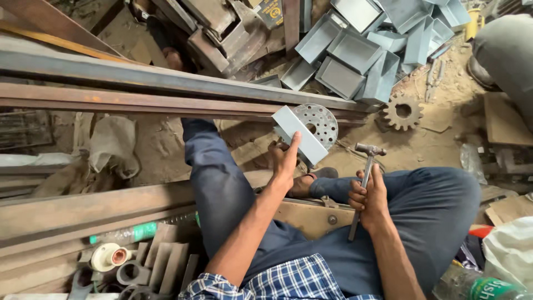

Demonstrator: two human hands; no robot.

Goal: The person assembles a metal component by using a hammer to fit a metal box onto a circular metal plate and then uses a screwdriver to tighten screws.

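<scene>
The folded sheet-metal piece (pixel 300 135), pale grey and channel-shaped, is held up in front of the seated person, above the sandy floor (pixel 438 150) and just in front of a round perforated metal disc (pixel 320 123). Whether the piece touches the disc cannot be told. The left hand (pixel 285 161) grips the piece at its lower edge, fingers wrapped behind and the thumb pressed flat along its near face. The left forearm runs up from the lower middle of the view, wrist straight, elbow bent close to the body.

The right hand (pixel 368 194) is clenched around the metal handle of a hammer (pixel 363 183), roughly midway along the shaft. The hammer stands nearly upright, head uppermost and tilted slightly right, clear of the sheet-metal piece. The right forearm rises from the lower right; the hand sits over the right thigh.

The person sits with knees bent, in dark blue trousers and a blue checked shirt, one sandalled foot (pixel 311 180) showing between the legs.

Long rusted steel bars (pixel 139 91) lie across the floor beyond the knees. A heap of similar folded grey metal boxes (pixel 361 50) lies beyond them, with a rusty gear wheel (pixel 402 111) beside it. Pipe offcuts (pixel 130 272) and a plastic bottle (pixel 139 230) lie at lower left. Another person's leg (pixel 508 55) shows at upper right.
</scene>
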